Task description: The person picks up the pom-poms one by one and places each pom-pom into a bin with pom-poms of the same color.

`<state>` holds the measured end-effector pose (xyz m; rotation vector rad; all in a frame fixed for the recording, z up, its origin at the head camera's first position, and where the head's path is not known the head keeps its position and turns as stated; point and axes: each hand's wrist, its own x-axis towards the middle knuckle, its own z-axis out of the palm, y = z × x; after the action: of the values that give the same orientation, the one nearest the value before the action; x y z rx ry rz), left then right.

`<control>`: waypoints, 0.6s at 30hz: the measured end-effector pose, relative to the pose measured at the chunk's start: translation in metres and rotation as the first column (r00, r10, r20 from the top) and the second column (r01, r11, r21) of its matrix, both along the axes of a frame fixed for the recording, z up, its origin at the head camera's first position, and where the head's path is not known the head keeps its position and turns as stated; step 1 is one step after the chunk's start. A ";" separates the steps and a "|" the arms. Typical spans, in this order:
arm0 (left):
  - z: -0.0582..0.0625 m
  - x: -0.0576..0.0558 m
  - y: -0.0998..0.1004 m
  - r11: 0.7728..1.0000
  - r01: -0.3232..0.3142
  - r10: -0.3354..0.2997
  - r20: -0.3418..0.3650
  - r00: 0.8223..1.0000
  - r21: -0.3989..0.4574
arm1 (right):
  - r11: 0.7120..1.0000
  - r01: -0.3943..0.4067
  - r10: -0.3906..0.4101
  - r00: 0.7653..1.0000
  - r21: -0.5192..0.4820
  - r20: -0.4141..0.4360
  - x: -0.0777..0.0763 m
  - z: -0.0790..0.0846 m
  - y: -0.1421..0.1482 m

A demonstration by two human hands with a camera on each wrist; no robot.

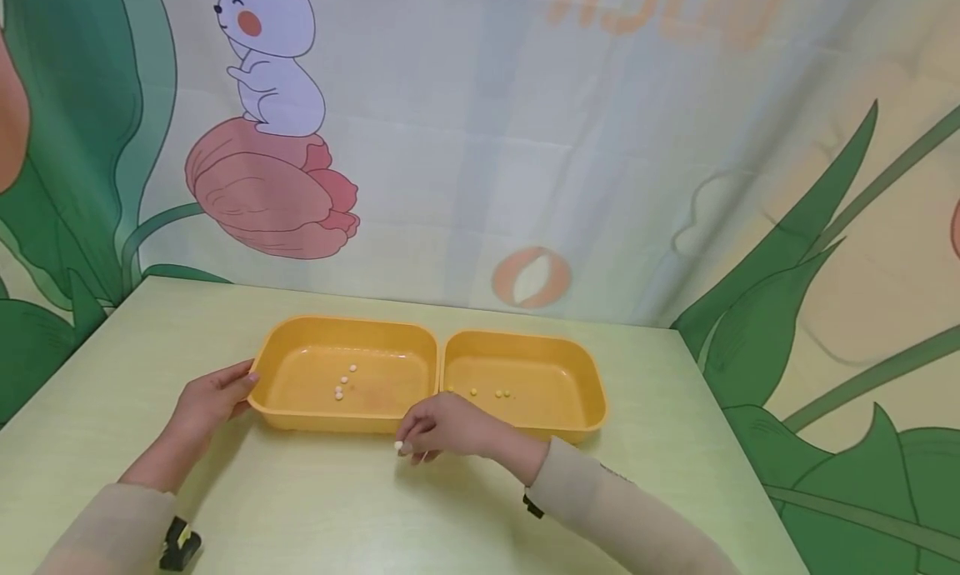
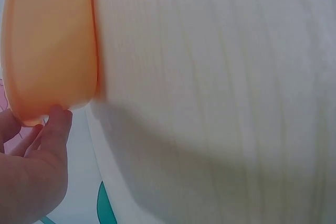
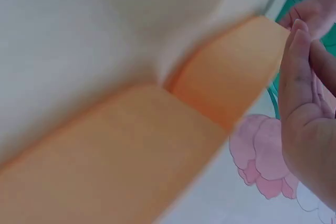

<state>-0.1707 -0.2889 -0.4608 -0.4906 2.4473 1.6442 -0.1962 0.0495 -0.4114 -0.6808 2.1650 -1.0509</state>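
Two yellow-orange plastic trays stand side by side on the table. My left hand (image 1: 212, 402) holds the left tray (image 1: 330, 421) by its left end, thumb at the rim; in the left wrist view its fingers (image 2: 56, 129) touch the tray's outer wall (image 2: 50, 40). In front of the spot where the trays meet, my right hand (image 1: 448, 427) pinches a small whitish ball (image 1: 398, 446) between thumb and fingertips. Several pale balls (image 1: 344, 380) lie in the left tray. Several small yellowish balls (image 1: 498, 394) lie in the right tray (image 1: 596, 392), near its front wall.
The light green table (image 1: 315, 508) extends around the trays. Behind it hangs a printed curtain (image 1: 420, 183) with a rabbit, flowers and leaves. A black strap piece (image 1: 180, 545) sits at the left wrist, another (image 1: 533, 506) under the right sleeve.
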 end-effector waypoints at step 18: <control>0.001 -0.002 0.000 1.000 -0.010 0.010 0.020 1.000 0.022 | 0.991 -0.108 0.107 0.994 0.085 0.020 -0.064 0.071 -0.038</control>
<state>-0.1728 -0.2887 -0.4602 -0.5143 2.4138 1.6609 -0.2600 0.0120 -0.3408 -0.7383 2.1225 -0.8995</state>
